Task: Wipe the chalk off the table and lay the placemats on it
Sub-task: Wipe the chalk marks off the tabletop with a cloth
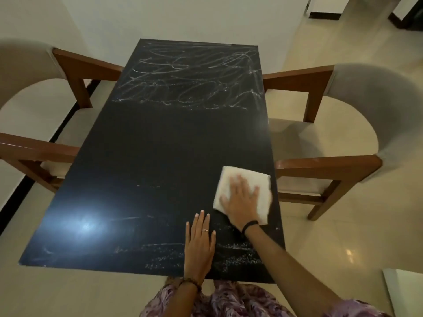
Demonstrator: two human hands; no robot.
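Home dining room: table [160,145], armchairs [338,138].

Table [160,145] top open (nothing standing on it); chairs [320,161] flank both long sides.

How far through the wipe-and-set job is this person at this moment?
Done: the middle band of the table looks clean. In hand: the right hand presses a white cloth flat near the right edge, while the left hand rests flat by the near edge. Left: the heavy chalk scribbles at the far end, streaks near the front edge, and the placemats, none visible.
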